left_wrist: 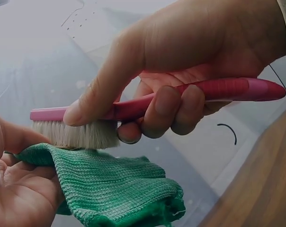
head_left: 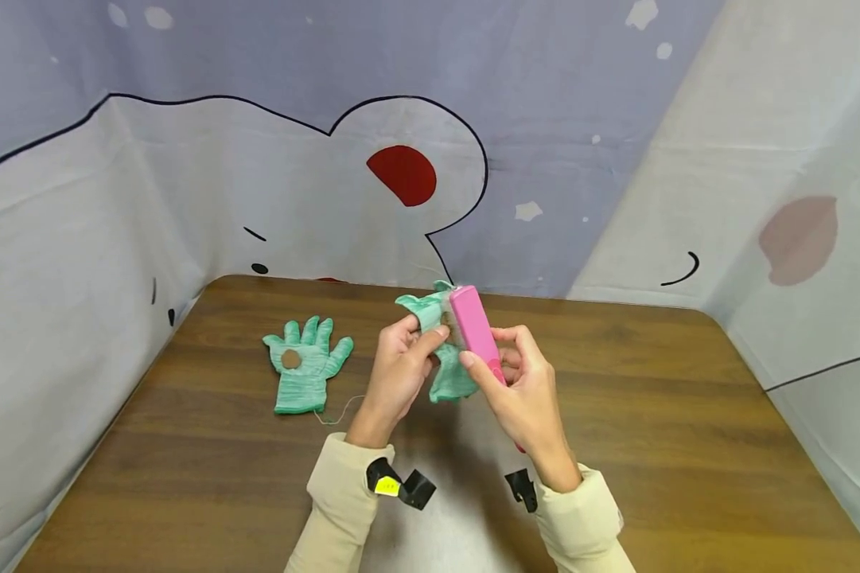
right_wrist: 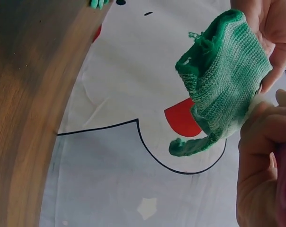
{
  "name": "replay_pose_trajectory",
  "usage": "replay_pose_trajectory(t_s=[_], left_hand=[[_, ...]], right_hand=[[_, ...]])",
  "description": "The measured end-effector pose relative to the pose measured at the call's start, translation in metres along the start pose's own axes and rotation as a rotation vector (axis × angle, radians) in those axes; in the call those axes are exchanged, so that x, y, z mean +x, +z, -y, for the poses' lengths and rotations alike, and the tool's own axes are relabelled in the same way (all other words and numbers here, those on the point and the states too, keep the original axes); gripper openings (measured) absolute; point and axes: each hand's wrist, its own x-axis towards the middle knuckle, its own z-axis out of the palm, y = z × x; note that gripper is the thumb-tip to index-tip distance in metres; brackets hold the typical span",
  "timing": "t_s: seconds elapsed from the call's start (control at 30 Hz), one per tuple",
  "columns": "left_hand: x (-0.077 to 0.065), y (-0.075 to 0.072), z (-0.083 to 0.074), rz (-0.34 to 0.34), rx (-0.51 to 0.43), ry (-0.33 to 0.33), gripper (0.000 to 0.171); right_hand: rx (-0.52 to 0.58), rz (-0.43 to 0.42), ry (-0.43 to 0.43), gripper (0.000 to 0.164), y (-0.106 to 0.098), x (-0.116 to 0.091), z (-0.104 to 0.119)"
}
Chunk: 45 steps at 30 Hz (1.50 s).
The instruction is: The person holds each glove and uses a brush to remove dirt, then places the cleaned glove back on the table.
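My left hand [head_left: 397,370] pinches a green knitted glove [head_left: 453,378] above the table, thumb on top and fingers beneath. In my right hand [head_left: 531,394] is a pink brush [head_left: 475,325], gripped by its handle with the thumb along the back of the head. Its pale bristles [left_wrist: 76,134] meet the glove's knit near my left thumb, as the left wrist view shows. A brown mark on the held glove is partly covered by the brush and thumb. The glove's cuff [right_wrist: 200,59] hangs loose with frayed green threads.
A second green glove [head_left: 304,390] lies flat on the wooden table [head_left: 659,446] at the left, with a round brown spot [head_left: 290,359] on it. A thin thread [head_left: 344,408] trails from its cuff. Printed cloth [head_left: 566,167] hangs behind the table and along both sides.
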Motion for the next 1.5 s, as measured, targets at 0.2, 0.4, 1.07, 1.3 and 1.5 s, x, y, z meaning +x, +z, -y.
replay_pose_trajectory(t_s=[0.2, 0.4, 1.07, 1.3, 1.5], left_hand=[[0.002, 0.000, 0.003, -0.049, 0.111, 0.015, 0.016], [0.003, 0.004, 0.005, -0.081, 0.087, 0.016, 0.017], [0.004, 0.007, 0.006, -0.159, -0.016, -0.039, 0.008], [0.003, 0.007, 0.005, -0.150, -0.021, -0.046, 0.008], [0.001, 0.006, 0.004, -0.129, -0.015, -0.045, 0.016]], right_hand=[[-0.027, -0.033, -0.014, 0.037, -0.001, 0.005, -0.018], [-0.031, -0.066, 0.024, 0.037, -0.006, 0.009, -0.025], [0.281, -0.012, 0.142, 0.035, -0.017, 0.007, -0.013], [0.085, 0.012, 0.043, 0.035, -0.008, -0.001, 0.010], [-0.149, 0.015, -0.079, 0.038, 0.000, -0.001, -0.003]])
